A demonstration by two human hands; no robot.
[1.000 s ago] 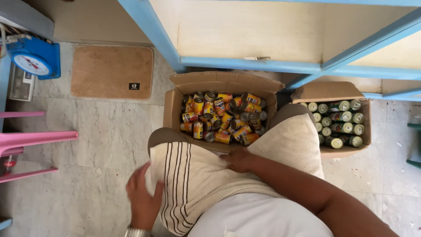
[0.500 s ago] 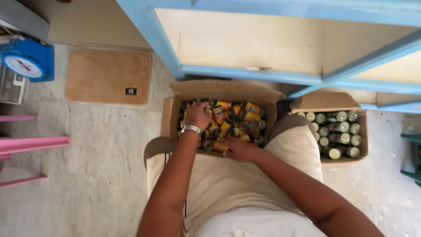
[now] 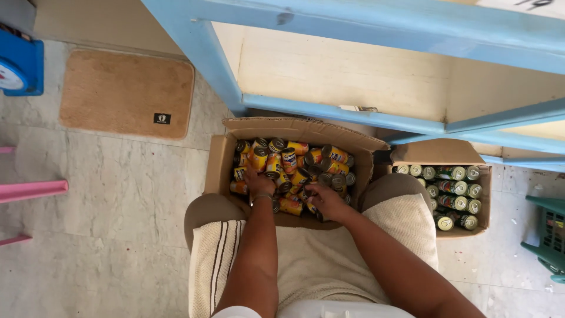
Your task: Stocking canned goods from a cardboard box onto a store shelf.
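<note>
An open cardboard box (image 3: 219, 158) stands on the floor between my knees, filled with several small yellow and orange cans (image 3: 294, 162) lying jumbled. My left hand (image 3: 259, 184) rests on the cans at the near left of the pile, fingers curled down among them. My right hand (image 3: 325, 199) reaches into the near right side of the box, fingers closed around a can there. Whether the left hand grips a can is hidden by the hand itself. A cream cloth with dark stripes (image 3: 215, 259) covers my lap.
A second cardboard box (image 3: 487, 200) with several green cans stands to the right. A blue-framed counter (image 3: 329, 109) rises behind both boxes. A tan doormat (image 3: 123, 91) lies far left, a blue scale (image 3: 20, 68) beyond it, pink furniture legs (image 3: 32, 191) left, green crate (image 3: 547, 235) right.
My left hand rose from my lap into the box and now sits at its near left side. My right hand pushed from the box's near rim in among the cans.
</note>
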